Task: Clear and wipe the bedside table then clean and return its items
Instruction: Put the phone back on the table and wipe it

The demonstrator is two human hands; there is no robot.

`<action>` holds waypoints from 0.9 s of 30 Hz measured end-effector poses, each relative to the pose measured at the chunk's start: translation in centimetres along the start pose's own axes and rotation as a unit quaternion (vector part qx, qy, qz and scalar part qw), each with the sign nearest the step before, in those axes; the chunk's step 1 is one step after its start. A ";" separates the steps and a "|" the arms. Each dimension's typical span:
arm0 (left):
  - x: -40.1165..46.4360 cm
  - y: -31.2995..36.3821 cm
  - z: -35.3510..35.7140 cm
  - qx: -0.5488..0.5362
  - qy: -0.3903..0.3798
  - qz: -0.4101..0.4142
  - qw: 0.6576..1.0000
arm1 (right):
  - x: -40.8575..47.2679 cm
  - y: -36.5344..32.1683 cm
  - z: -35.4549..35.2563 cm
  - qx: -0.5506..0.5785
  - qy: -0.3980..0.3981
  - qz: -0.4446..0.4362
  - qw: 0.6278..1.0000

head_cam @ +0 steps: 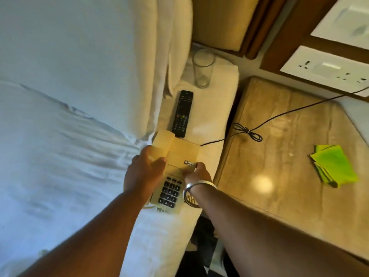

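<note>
Both bare arms reach forward. The left hand [144, 170] is curled in a grip, the right hand [196, 173] pinches with its fingertips, a bangle on that wrist.

Telephone [175, 164] keypad partly behind hands [196, 173]

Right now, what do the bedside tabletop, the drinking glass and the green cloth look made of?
Bedside tabletop: polished stone, likely marble, going by the beige veining and glossy light spot. Drinking glass: clear glass or possibly plastic, since the bedding shows through it. Green cloth: soft matte fabric, folded in layers, perhaps microfibre.
</note>
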State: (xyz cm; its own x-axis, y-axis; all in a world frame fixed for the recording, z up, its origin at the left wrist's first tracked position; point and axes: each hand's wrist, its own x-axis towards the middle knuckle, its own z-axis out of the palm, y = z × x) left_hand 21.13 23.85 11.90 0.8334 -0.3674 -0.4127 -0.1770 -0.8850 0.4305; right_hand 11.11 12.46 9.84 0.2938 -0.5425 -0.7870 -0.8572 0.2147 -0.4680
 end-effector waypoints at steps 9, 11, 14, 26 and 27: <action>-6.5 14.9 11.9 -0.115 -0.087 0.057 0.988 | 1.8 10.2 -19.6 0.104 0.125 -0.018 0.986; -6.4 18.3 15.3 -0.178 -0.119 0.049 0.976 | 3.6 11.6 -24.2 0.072 0.144 -0.033 0.986; -4.1 23.6 20.0 -0.236 -0.141 0.039 0.961 | 8.1 12.7 -30.2 0.042 0.161 -0.054 0.985; 9.4 39.6 26.6 -0.232 -0.234 0.124 0.936 | 24.2 10.7 -41.8 0.096 0.250 -0.064 0.961; 9.5 40.0 26.8 -0.235 -0.231 0.132 0.935 | 24.6 11.0 -42.1 0.097 0.249 -0.075 0.961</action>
State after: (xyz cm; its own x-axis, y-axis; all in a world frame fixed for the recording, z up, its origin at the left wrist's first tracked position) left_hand 7.92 -22.71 3.65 0.4585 -0.7359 -0.4982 -0.0038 -0.5622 0.8270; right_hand -8.91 -32.70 2.24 0.1277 -0.8895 -0.4386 -0.7125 0.2254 -0.6645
